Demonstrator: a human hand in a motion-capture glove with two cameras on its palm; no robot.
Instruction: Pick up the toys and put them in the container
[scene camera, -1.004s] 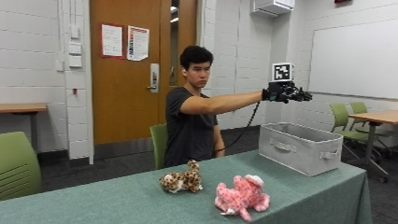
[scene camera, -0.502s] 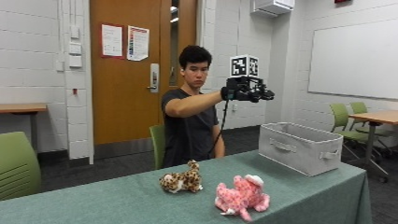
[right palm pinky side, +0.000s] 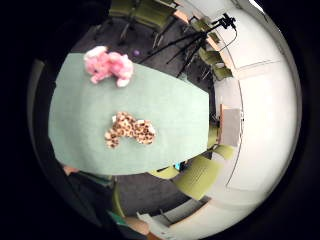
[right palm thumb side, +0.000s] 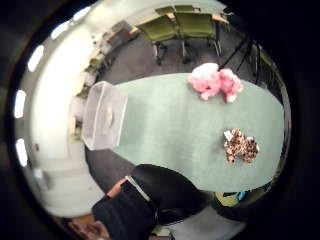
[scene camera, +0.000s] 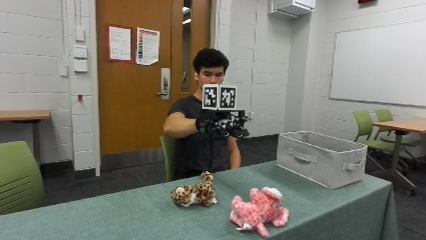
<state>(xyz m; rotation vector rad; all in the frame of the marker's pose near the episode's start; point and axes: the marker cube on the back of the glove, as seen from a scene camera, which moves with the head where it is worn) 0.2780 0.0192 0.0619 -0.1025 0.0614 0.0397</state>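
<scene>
A spotted leopard toy (scene camera: 194, 192) stands on the green table (scene camera: 120, 215), and a pink plush toy (scene camera: 259, 211) lies in front of it near the table's front edge. A grey fabric container (scene camera: 322, 157) sits at the table's right end. My gloved right hand (scene camera: 221, 123) hangs in the air high above the leopard toy, fingers loosely spread, holding nothing. Both palm views look down on the table from well above: the leopard toy (right palm pinky side: 129, 130) (right palm thumb side: 240, 146), the pink toy (right palm pinky side: 109, 65) (right palm thumb side: 215, 82) and the container (right palm thumb side: 104, 115).
Green chairs stand at the left (scene camera: 16, 177) and the far right (scene camera: 373, 130). A tripod (right palm pinky side: 195, 37) stands on the floor beyond the table. The person sits behind the table on a green chair.
My right hand has swung from above the container back leftward and now hovers over the leopard toy. The toys and the container have not moved.
</scene>
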